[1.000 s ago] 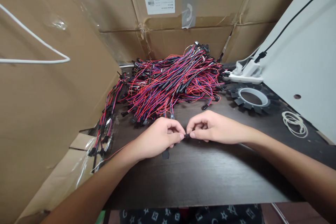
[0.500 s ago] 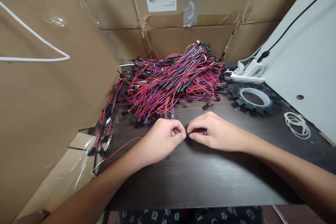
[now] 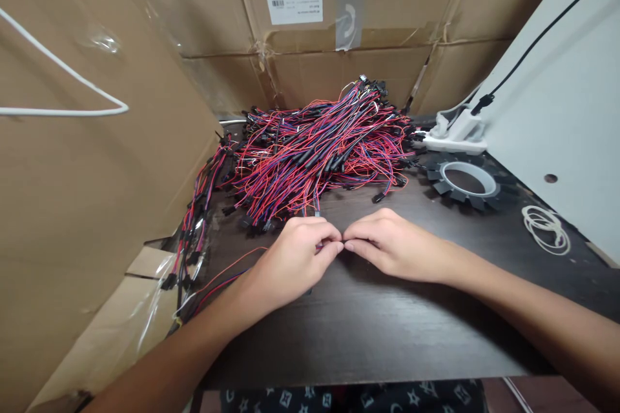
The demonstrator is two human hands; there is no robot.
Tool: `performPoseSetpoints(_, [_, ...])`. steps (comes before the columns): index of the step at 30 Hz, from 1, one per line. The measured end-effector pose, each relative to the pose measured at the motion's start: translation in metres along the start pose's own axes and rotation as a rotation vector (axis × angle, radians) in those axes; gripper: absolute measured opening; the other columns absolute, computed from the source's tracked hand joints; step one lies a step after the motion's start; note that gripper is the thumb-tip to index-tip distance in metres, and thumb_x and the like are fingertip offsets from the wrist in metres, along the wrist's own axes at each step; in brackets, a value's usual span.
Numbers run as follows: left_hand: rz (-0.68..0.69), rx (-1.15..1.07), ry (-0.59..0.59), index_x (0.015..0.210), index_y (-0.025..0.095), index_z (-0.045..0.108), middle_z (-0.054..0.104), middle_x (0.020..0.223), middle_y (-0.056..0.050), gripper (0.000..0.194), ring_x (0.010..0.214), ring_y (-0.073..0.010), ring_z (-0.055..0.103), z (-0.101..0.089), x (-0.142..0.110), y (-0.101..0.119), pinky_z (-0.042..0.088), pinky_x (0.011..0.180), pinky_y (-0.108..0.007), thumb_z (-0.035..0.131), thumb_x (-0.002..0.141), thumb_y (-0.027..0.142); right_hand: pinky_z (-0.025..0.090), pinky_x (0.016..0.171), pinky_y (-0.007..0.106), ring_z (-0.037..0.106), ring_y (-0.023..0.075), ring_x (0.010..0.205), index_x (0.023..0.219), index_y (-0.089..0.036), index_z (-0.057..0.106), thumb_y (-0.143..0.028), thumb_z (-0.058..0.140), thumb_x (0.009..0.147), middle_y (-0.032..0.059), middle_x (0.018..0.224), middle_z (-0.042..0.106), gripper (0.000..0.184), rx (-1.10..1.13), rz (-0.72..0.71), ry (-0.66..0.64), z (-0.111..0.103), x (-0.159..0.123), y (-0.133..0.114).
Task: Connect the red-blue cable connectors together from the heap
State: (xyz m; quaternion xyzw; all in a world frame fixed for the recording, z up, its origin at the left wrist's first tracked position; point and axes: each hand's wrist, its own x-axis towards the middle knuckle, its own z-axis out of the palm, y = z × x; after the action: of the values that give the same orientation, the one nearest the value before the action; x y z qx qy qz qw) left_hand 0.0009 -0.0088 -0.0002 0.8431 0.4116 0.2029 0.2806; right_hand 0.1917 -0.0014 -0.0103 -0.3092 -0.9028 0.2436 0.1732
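Note:
My left hand (image 3: 295, 258) and my right hand (image 3: 387, 242) meet fingertip to fingertip over the dark table (image 3: 368, 329), just in front of a big pile of red, blue and black wire leads (image 3: 314, 148). Both hands are closed in a pinch on a small black connector of one lead, now mostly hidden between the fingers. Thin red and orange wires (image 3: 225, 274) trail from under my left hand toward the table's left edge.
A bundle of leads (image 3: 194, 232) hangs over the left table edge. Cardboard boxes (image 3: 339, 26) wall the back and left. A black toothed ring (image 3: 467, 179), a white power strip (image 3: 455, 129), white rubber bands (image 3: 545, 227) and a white panel (image 3: 571, 97) lie right.
My fingertips have closed together, so the black connector seen between them earlier is now hidden. The trailing wires by my left wrist have shifted slightly.

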Motion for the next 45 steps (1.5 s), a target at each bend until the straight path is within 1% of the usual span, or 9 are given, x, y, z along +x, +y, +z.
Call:
performPoseSetpoints(10, [0.136,0.067,0.044,0.073,0.012,0.063,0.060,0.068,-0.002,0.017,0.060,-0.0092,0.051,0.0014,-0.0030,0.0006,0.037,0.058,-0.021,0.052,0.085,0.009,0.032,0.058,0.025,0.047,0.0113,0.057,0.067,-0.012,0.059,-0.016,0.045,0.092,0.0029,0.062,0.056,0.029,-0.051,-0.092,0.078,0.0013,-0.0030,0.0006])
performPoseSetpoints(14, [0.047,0.001,0.099,0.070,0.013,0.063,0.059,0.063,0.002,0.013,0.058,-0.0080,0.050,0.0024,-0.0009,-0.0011,0.037,0.059,-0.020,0.059,0.079,0.005,0.036,0.061,0.025,0.054,0.0129,0.062,0.075,-0.012,0.065,-0.017,0.045,0.093,0.0048,0.070,0.063,0.027,-0.072,-0.072,0.113,0.0047,-0.0026,0.0039])
performPoseSetpoints(17, [-0.020,-0.006,0.083,0.070,0.013,0.065,0.060,0.063,0.002,0.011,0.059,-0.0081,0.050,0.0025,0.0008,-0.0035,0.037,0.059,-0.020,0.061,0.076,0.005,0.038,0.065,0.024,0.058,0.0138,0.067,0.082,-0.012,0.068,-0.017,0.049,0.092,0.0052,0.076,0.066,0.022,-0.057,-0.042,0.098,0.0057,-0.0007,0.0066])
performPoseSetpoints(24, [-0.020,0.010,0.023,0.076,0.013,0.071,0.058,0.063,0.001,0.014,0.059,-0.0086,0.050,0.0008,0.0020,-0.0035,0.036,0.058,-0.021,0.059,0.078,0.006,0.038,0.065,0.025,0.057,0.0141,0.068,0.085,-0.009,0.067,-0.015,0.051,0.091,0.0055,0.075,0.064,0.019,-0.095,-0.050,0.052,0.0038,-0.0003,0.0066])
performPoseSetpoints(28, [-0.049,-0.009,0.007,0.073,0.013,0.069,0.058,0.064,0.001,0.014,0.060,-0.0089,0.050,0.0008,0.0022,-0.0028,0.036,0.059,-0.021,0.058,0.078,0.006,0.035,0.062,0.026,0.053,0.0132,0.064,0.085,-0.010,0.067,-0.016,0.049,0.092,0.0047,0.074,0.062,0.020,-0.137,-0.070,0.055,0.0058,-0.0029,0.0067])
performPoseSetpoints(33, [-0.181,-0.149,-0.044,0.071,0.013,0.065,0.055,0.061,0.002,0.011,0.056,-0.0082,0.045,0.0009,0.0018,-0.0054,0.035,0.055,-0.020,0.057,0.077,0.014,0.032,0.059,0.025,0.048,0.0115,0.059,0.086,-0.011,0.067,-0.016,0.047,0.093,0.0035,0.071,0.060,0.022,-0.156,-0.117,0.099,0.0080,-0.0045,0.0076])
performPoseSetpoints(39, [-0.385,-0.368,-0.204,0.068,0.011,0.065,0.057,0.059,0.001,0.022,0.049,-0.0073,0.041,-0.0052,0.0039,0.0002,0.031,0.048,-0.020,0.052,0.080,0.024,0.029,0.057,0.026,0.044,0.0110,0.056,0.080,-0.011,0.065,-0.015,0.045,0.093,0.0024,0.066,0.056,0.024,-0.208,-0.150,0.129,0.0089,-0.0042,0.0081])
performPoseSetpoints(42, [-0.489,-0.518,-0.183,0.071,0.011,0.064,0.059,0.059,0.000,0.019,0.044,-0.0057,0.039,-0.0062,0.0054,0.0017,0.028,0.044,-0.019,0.055,0.077,0.026,0.030,0.058,0.026,0.044,0.0111,0.057,0.080,-0.011,0.064,-0.015,0.044,0.093,0.0024,0.067,0.057,0.024,-0.220,-0.146,0.129,0.0083,-0.0037,0.0075])
performPoseSetpoints(45, [-0.521,-0.590,-0.145,0.071,0.010,0.064,0.056,0.056,0.001,0.016,0.044,-0.0054,0.039,-0.0048,0.0057,-0.0005,0.028,0.042,-0.018,0.061,0.070,0.025,0.030,0.058,0.026,0.045,0.0117,0.058,0.082,-0.012,0.065,-0.016,0.044,0.093,0.0024,0.067,0.057,0.024,-0.233,-0.132,0.119,0.0081,-0.0037,0.0058])
